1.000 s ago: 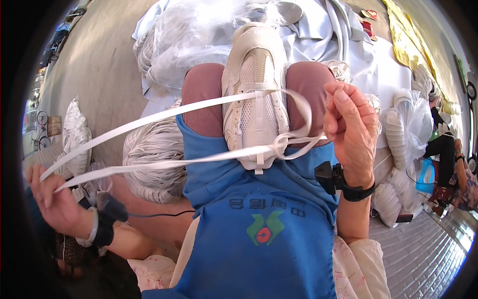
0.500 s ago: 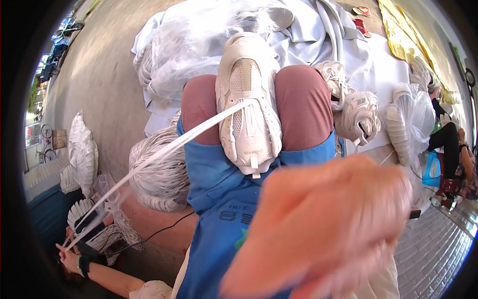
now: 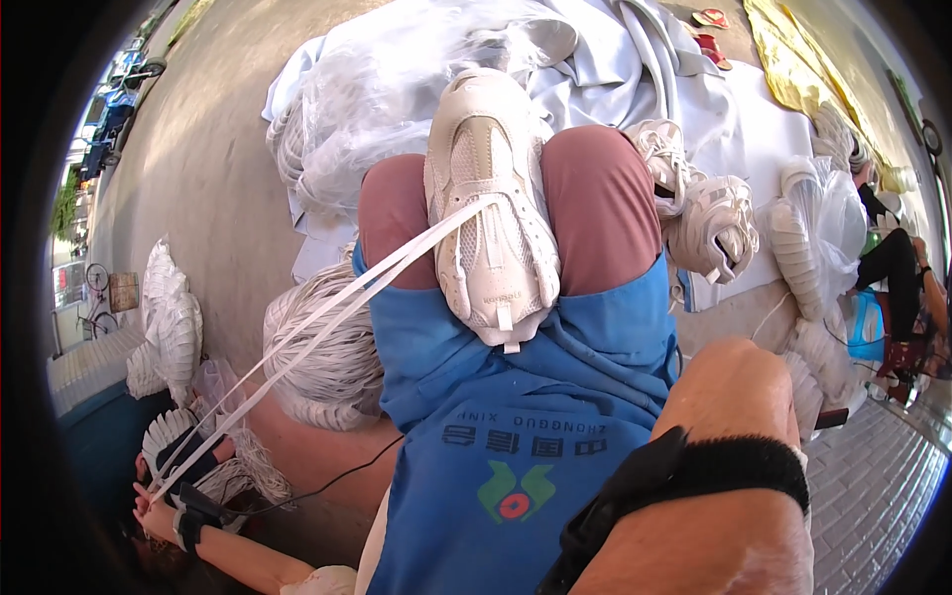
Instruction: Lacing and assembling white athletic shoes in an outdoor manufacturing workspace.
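Observation:
A cream-white sneaker [image 3: 491, 213] is held between my knees, heel toward me. From its upper, a white shoelace [image 3: 367, 283] runs taut in two strands down to the lower left. My left hand [image 3: 154, 514], small at the far left, has its fingers closed on the lace, with a dark band round the wrist. At the lower right is my right hand [image 3: 739, 387], bent beyond a black strap. Its fingers are hidden, so I cannot tell what they hold. Two similar sneakers [image 3: 714, 228] lie beside my right knee.
A big bundle of white laces [image 3: 322, 342] sits left of my knee. Clear plastic and pale sheeting [image 3: 357, 119] spread ahead. More wrapped white bundles [image 3: 167, 317] stand at the left. A black cable [image 3: 337, 476] crosses low. At the far right another person [image 3: 897, 288] sits.
My right hand has swung from a blur in front of my lap down and right, uncovering the blue apron. My left hand has shifted slightly right, the lace still stretched.

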A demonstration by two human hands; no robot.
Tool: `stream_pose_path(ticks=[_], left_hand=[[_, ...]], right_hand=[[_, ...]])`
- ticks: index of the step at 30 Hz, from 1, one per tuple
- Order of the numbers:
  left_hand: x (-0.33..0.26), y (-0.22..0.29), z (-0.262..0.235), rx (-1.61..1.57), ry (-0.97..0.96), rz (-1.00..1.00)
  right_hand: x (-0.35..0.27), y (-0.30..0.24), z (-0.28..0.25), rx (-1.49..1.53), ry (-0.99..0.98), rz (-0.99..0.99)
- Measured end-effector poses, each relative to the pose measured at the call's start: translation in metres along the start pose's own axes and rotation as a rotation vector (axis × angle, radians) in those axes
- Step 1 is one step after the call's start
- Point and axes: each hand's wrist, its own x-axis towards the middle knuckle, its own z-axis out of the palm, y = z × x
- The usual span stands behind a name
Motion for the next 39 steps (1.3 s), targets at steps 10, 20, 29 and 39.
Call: stream_pose_path(ticks=[10,20,29,39], left_hand=[[-0.010,0.014,0.006,-1.075,-0.225,-0.373],[-0.052,0.179,0.038,-1.918,-0.623,-0.426],[-0.304,0.488,-0.119,-1.542,-1.105,0.519],[-0.348,0.528,-0.119,-1.552,-0.864,0.792]], right_hand=[[0.027,0.004,0.031,-0.011,-0.106,0.142],[0.076,0.007,0.029,-0.052,-0.210,0.256],[0.042,0.058,-0.033,-0.628,0.318,0.034],[0.042,0.076,-0.051,-0.607,0.427,0.145]])
